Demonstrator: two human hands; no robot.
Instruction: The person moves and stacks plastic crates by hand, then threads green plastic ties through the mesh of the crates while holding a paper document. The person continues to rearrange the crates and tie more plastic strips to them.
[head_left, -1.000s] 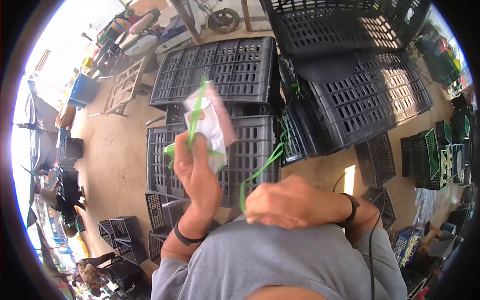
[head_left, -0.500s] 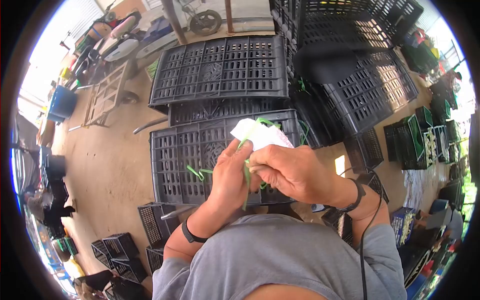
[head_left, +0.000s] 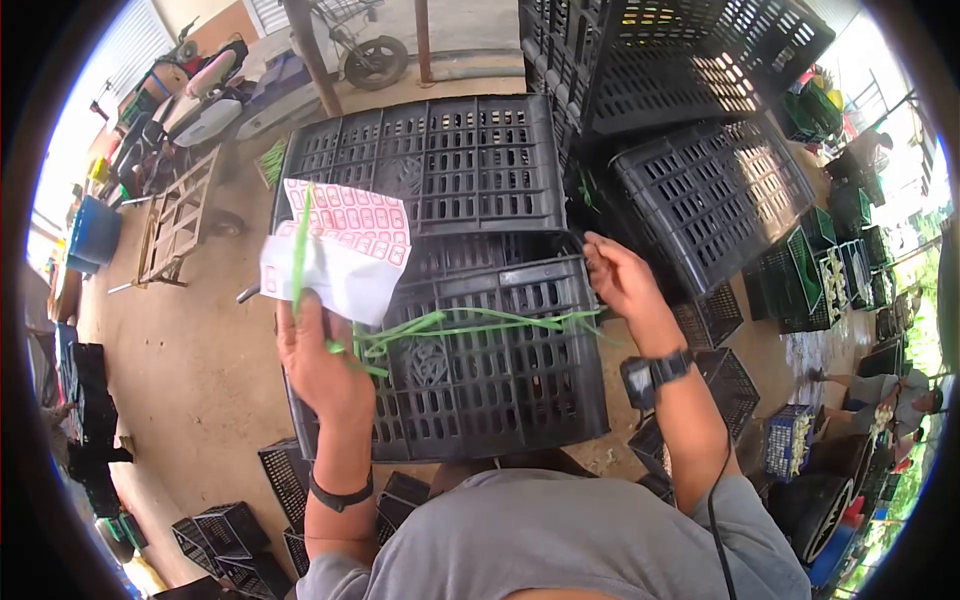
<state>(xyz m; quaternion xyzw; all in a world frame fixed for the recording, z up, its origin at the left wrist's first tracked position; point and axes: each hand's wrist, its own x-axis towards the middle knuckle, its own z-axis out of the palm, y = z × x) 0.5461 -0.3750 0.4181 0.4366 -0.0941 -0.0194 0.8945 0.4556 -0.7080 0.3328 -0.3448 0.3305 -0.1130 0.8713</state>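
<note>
My left hand is closed on a folded paper sheet with rows of red printed shapes, and on a green plastic strip standing up against the paper. More green strips lie across the top of a black slatted plastic crate in front of me. Just beyond the crate's right edge is my right hand, its fingers loosely curled and apart, with nothing visible in them. A dark device is on the right wrist.
Another black crate sits behind the front one. Stacked and tilted crates rise at the back right. A wooden hand cart and a blue tub stand left. At far right a person is near crates.
My hands were together over the crate and have moved apart. The left went left with the paper, which now shows its red print. The right moved right, away from the strip.
</note>
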